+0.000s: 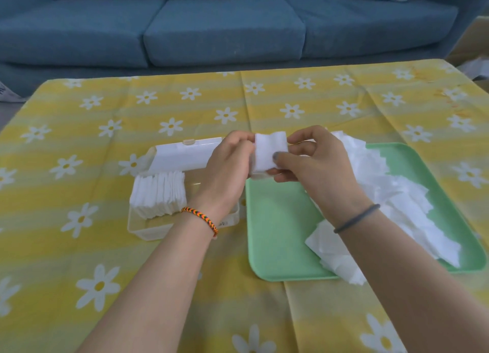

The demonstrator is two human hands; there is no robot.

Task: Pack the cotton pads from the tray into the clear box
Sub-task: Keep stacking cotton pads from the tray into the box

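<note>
While both hands meet above the gap between box and tray, a small stack of cotton pads [270, 155] is held between them: the left hand [229, 164] has its fingers curled round the stack's left edge, and the right hand [312, 162] pinches the right edge, its thumb pressed flat on the front face and its fingers [301, 138] bent behind and above. The stack is lifted off the table and stands roughly upright, its broad face turned toward the camera. Below the left hand sits the clear box [148, 228], its white lid [182, 155] hinged open and leaning back; a row of packed pads [158, 193] stands on edge against the box's left end, while the right part of the box is hidden behind the left wrist. Just beside the box on the right lies the green tray [275, 225], with a loose heap of pads [391, 193] spread along its far and right side and spilling over its near edge. A braided bracelet [201, 217] circles the left wrist and a dark band [356, 217] the right. Box and tray rest on a table covered with a yellow daisy-print cloth [105, 273], and a blue sofa [225, 27] stands behind it.
</note>
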